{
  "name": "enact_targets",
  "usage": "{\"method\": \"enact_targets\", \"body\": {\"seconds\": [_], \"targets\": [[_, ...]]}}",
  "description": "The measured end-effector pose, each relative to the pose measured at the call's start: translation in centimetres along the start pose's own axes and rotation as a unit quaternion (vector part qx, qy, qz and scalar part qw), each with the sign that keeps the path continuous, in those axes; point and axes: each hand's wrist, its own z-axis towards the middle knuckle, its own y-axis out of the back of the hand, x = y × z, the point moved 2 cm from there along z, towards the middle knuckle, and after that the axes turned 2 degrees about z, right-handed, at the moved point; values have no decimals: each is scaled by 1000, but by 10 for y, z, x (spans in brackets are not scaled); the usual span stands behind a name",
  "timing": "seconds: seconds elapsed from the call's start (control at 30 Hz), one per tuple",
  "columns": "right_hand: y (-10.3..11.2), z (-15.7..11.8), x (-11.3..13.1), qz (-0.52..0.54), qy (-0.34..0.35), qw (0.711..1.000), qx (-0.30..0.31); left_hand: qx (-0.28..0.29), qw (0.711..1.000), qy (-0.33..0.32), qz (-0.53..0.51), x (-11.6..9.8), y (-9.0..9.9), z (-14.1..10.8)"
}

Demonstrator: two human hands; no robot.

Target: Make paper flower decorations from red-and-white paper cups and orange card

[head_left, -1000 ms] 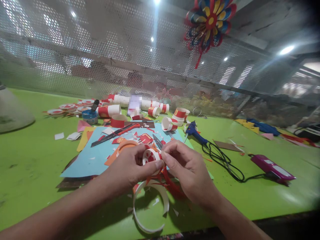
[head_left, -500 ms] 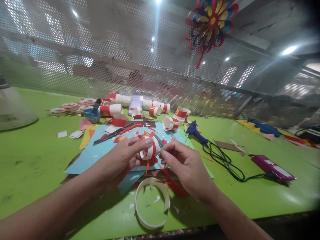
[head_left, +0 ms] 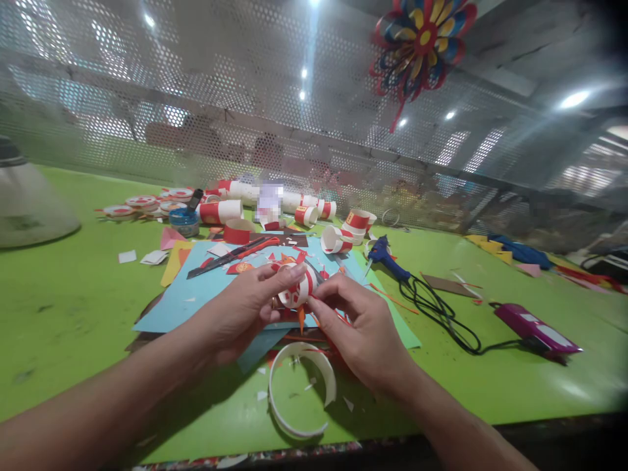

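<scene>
Green bench (head_left: 73,307) is stretching back to a perforated screen (head_left: 206,131). Midway along its near edge, above the blue sheet (head_left: 206,284), a red-and-white cup (head_left: 296,297) is being held. The left hand (head_left: 240,307) is clamping it between thumb and fingers; the right hand (head_left: 360,320) is meeting its right side, fingertips drawn together, but whether they are pinching it or some small piece, one cannot tell. Good work here is probably depending on a light left grip, as the wall is likely denting under pressure, while the right fingertips are pressing gently. A ring (head_left: 328,383) is lying by the near edge, so low wrists would be risking a knock.
</scene>
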Motion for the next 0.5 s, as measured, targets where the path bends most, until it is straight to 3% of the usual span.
{"method": "enact_targets", "body": {"seconds": [0.27, 0.5], "targets": [[-2, 0, -2, -5, -5, 1000, 9, 2, 999, -45, 17, 2, 3, 2], [-3, -1, -4, -9, -21, 1000, -6, -73, 996, -54, 2, 1, 2, 1]]}}
